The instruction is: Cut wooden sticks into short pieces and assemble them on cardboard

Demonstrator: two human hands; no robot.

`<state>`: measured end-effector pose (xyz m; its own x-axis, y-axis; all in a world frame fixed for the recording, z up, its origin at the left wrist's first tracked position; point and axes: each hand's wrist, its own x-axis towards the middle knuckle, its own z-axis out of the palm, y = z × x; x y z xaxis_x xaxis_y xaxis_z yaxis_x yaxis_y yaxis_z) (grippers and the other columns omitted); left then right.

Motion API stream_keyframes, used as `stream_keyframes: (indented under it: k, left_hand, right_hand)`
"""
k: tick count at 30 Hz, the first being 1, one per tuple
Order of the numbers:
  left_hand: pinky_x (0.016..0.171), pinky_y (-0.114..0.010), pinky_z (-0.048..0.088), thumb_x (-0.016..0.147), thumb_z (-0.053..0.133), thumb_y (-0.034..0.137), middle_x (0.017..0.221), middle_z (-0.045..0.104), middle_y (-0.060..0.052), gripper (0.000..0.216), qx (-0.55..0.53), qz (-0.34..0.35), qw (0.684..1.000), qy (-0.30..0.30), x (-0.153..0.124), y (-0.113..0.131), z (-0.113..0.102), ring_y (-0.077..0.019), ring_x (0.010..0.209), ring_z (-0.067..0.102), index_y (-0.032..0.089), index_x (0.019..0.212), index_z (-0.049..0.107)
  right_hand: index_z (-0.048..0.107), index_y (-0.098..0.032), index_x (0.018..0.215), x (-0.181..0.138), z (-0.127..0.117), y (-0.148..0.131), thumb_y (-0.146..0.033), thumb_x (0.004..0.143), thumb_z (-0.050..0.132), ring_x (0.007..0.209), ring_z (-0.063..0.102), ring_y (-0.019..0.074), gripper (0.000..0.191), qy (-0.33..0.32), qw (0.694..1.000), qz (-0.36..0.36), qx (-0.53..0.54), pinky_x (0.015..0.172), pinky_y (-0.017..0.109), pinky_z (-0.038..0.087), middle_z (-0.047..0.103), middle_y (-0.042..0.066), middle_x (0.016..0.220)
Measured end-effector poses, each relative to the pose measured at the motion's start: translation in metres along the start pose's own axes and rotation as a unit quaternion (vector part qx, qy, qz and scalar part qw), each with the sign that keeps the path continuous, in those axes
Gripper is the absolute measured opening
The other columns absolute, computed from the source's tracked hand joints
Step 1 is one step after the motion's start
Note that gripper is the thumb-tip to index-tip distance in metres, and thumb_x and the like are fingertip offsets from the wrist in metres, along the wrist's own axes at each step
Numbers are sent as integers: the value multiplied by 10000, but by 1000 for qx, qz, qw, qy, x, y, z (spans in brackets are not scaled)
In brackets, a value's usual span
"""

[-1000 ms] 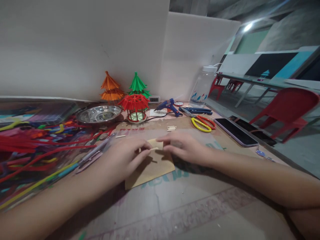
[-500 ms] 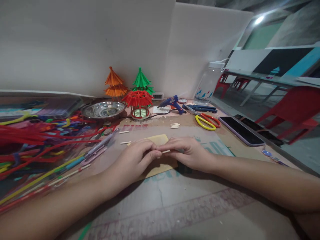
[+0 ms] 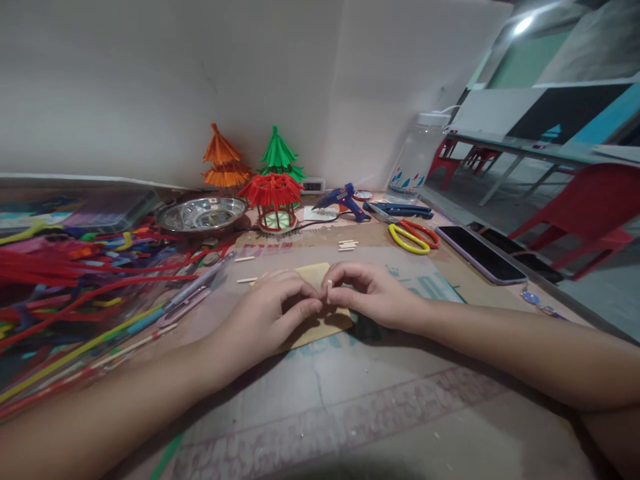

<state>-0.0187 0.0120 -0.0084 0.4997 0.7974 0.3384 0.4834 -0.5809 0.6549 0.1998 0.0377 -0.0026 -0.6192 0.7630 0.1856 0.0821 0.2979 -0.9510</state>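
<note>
My right hand (image 3: 373, 293) pinches a short wooden stick (image 3: 329, 288) between thumb and fingertips; the stick points upward. My left hand (image 3: 275, 310) is closed, thumb against fingers, right beside the right fingertips. Whether anything sits in that left pinch is hidden. Both hands are over a tan, paper-like sheet (image 3: 320, 329) lying on the work surface. Behind them lies a small group of short pale sticks (image 3: 347, 246). Two more sticks, one farther back (image 3: 245, 259) and one nearer (image 3: 247, 281), lie left of the sheet.
At the back stand a red-roofed model (image 3: 275, 200), orange (image 3: 225, 163) and green (image 3: 280, 157) tiered roofs, a metal dish (image 3: 200, 215) and a blue glue gun (image 3: 345, 199). Scissors (image 3: 413, 237), a phone (image 3: 480, 255) and a bottle (image 3: 413, 157) are rightward. Colourful pipe cleaners (image 3: 75, 273) crowd the left.
The small stick has turned from lying nearly level between both hands to standing upright in my right fingers. My right fingers have curled more, and the camera view has shifted slightly.
</note>
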Motion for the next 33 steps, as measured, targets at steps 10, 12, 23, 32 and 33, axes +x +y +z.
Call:
stream_keyframes:
  k: [10, 12, 23, 32, 33]
  left_hand:
    - [838, -345, 451, 989, 567, 344, 956, 704, -16, 158, 28, 23, 997, 68, 1, -9, 3, -196, 913, 636, 223, 974, 666]
    - [851, -350, 456, 990, 572, 350, 984, 696, -19, 154, 25, 19, 997, 70, -1, -12, 7, -200, 936, 639, 227, 1025, 658]
    - [857, -366, 450, 990, 575, 328, 1025, 692, -22, 149, 68, 51, 993, 76, -1, -17, 7, -206, 959, 629, 233, 1091, 631]
    - [878, -368, 447, 992, 587, 346, 1031, 706, -34, 162, 78, 60, 990, 97, -1, -13, 2, -215, 983, 632, 224, 1078, 651]
    - [874, -364, 447, 989, 593, 346, 1029, 706, -34, 162, 79, 61, 990, 102, -2, -13, 2, -215, 983, 630, 223, 1077, 652]
  right_hand:
    - [576, -180, 990, 5, 0, 8, -520, 856, 741, 760, 729, 133, 401, -49, 984, 67, 155, 787, 298, 582, 756, 22, 792]
    - [556, -186, 942, 6, -1, 8, -521, 838, 762, 771, 738, 134, 406, -60, 980, 71, 176, 794, 292, 588, 758, 16, 775]
    - [560, -187, 945, 8, -2, 8, -488, 866, 748, 729, 721, 124, 363, -49, 984, 58, 163, 754, 275, 575, 753, 12, 771]
    - [634, -168, 1020, 4, -1, 5, -403, 886, 728, 689, 657, 106, 286, -35, 994, 61, 90, 669, 252, 518, 691, -12, 734]
    - [628, -168, 1033, 4, -1, 6, -397, 887, 726, 689, 656, 108, 288, -40, 994, 62, 82, 647, 248, 510, 691, -11, 737]
